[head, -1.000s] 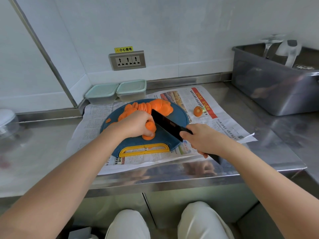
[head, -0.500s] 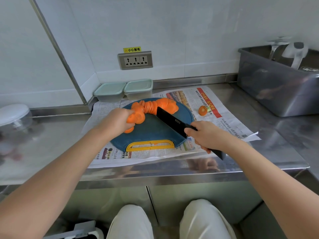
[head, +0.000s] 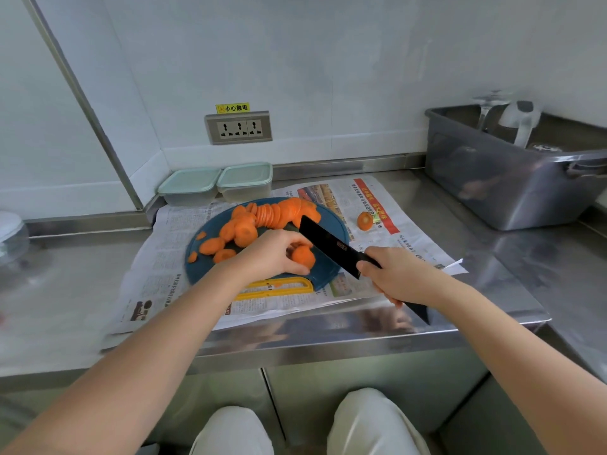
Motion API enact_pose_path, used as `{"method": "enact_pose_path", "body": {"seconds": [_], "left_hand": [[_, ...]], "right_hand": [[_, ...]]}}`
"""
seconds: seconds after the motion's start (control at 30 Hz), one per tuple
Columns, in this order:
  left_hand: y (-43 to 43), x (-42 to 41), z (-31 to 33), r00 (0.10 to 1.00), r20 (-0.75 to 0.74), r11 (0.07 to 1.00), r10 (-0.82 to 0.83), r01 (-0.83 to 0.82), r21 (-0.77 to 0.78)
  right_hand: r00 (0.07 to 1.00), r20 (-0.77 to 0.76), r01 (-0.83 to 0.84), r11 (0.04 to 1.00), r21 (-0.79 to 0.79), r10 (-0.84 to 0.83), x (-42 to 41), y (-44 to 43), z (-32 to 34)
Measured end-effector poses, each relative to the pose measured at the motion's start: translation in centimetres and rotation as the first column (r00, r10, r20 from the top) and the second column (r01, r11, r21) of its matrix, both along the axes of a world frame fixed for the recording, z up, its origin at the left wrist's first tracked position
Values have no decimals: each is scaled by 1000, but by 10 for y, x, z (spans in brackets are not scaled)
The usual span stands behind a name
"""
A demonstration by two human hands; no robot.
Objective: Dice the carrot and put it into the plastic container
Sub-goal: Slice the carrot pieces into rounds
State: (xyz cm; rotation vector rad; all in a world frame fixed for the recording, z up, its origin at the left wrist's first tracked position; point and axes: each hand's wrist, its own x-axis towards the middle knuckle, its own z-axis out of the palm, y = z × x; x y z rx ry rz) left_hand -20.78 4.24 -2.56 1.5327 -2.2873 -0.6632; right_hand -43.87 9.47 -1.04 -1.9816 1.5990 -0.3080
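A round blue cutting board (head: 331, 229) with a yellow handle lies on newspaper. Orange carrot slices (head: 262, 218) are fanned and scattered across its far and left parts. My left hand (head: 269, 254) grips a small stack of carrot slices (head: 303, 255) near the middle of the board. My right hand (head: 397, 274) holds the handle of a black knife (head: 328, 244), whose blade angles up to the left beside the stack. Two lidded plastic containers (head: 244, 182) stand behind the board by the wall.
A carrot end piece (head: 364, 221) lies on the newspaper (head: 410, 244) to the right of the board. A grey metal tub (head: 499, 188) stands at the far right. A clear lidded jar (head: 10, 234) sits at the far left. The steel counter edge runs close below the newspaper.
My left hand has carried a few slices from the left pile to the middle of the board, next to the blade. More loose slices now lie on the board's left side.
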Motion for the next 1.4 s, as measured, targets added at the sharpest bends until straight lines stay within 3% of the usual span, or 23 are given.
{"method": "enact_pose_path", "body": {"seconds": [0.2,0.47,0.77,1.0,1.4], "left_hand": [[6,1,-9,991,-46,983,125,-130,-131],[7,9,-15,965,-225,986,137,-154,-59],[21,9,-24,960,-256,977,110,-153,-152],[24,-5,-35,922,-346,929,176,-272,-252],[32,-9,-49,882,-463,880,91,-289,-378]], "right_hand": [[996,-84,-32,999,-41,28,13,0,5],[985,-156,-80,995,-53,71,16,-3,4],[986,-149,-47,988,145,69,19,1,12],[976,-211,-56,998,4,55,30,6,10],[955,-294,-80,986,-146,34,30,13,-5]]}}
